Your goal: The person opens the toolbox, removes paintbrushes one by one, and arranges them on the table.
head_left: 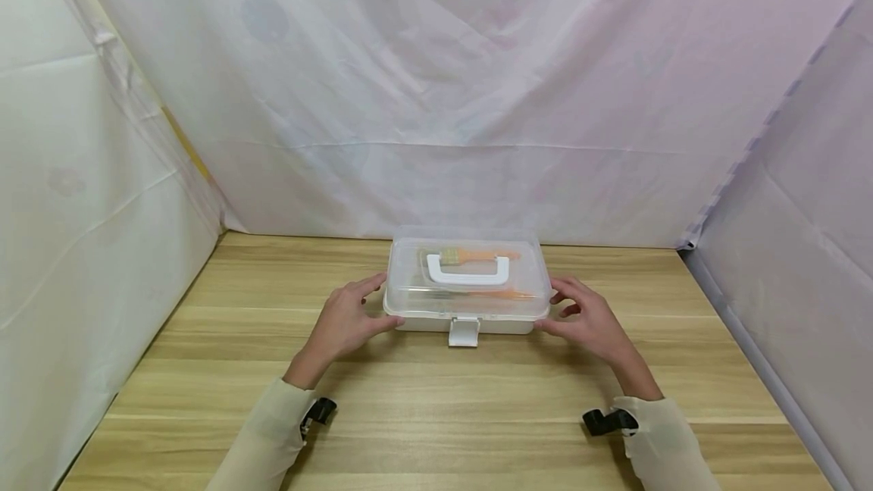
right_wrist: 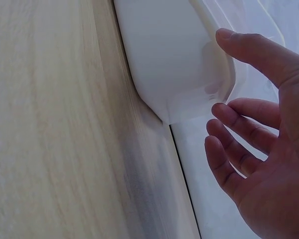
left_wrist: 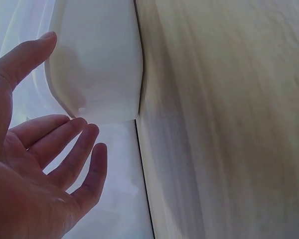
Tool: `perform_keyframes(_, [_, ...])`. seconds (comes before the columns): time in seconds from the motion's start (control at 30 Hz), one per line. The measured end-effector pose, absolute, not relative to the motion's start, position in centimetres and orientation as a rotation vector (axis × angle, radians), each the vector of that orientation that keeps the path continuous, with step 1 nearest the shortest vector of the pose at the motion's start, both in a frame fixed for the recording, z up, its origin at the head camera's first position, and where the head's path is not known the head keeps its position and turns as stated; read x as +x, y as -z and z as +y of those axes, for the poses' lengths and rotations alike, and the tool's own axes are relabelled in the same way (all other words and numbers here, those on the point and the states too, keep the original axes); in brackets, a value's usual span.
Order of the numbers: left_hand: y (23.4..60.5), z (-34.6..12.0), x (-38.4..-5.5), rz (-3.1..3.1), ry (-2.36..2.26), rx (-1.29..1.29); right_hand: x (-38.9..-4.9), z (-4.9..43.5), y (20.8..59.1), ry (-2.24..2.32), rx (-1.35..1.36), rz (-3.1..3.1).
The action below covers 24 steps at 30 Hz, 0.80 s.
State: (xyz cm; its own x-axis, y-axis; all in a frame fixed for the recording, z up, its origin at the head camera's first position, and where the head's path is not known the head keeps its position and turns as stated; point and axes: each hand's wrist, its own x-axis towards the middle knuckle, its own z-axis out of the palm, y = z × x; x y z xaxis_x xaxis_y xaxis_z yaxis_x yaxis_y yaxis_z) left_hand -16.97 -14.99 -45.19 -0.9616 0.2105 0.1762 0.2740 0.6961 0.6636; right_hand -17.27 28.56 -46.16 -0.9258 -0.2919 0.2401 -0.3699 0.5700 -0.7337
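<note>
At the left, the left hand (head_left: 345,317) is spread wide about the near end of a lidded box (head_left: 470,302), its thumb laid on the front corner and its fingertips brought to the side; how firmly it is pressed cannot be told. The box is set flat near the back of the surface (head_left: 450,415), between the two hands. Through its clear lid (head_left: 407,267), a brush (head_left: 470,255) with an orange handle is seen. At the middle of the front, a white latch (head_left: 464,333) is found; whether it is fastened cannot be made out. The box is judged light, stiff and somewhat slippery, with loose contents likely to be slid about if it is tilted. It is best held level by both ends, low on the base, or by the white handle (head_left: 467,279) once the latch is checked. At the right, the right hand (head_left: 585,315) is similarly spread wide, its thumb and fingertips placed at the rim.
</note>
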Motion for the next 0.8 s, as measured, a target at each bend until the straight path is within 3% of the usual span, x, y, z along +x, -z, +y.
perform_keyframes(0.8, [44.63, -14.93, -16.98, -2.716, 1.166, -0.421, -17.35, 28.64, 45.59, -1.28, 0.592, -2.63])
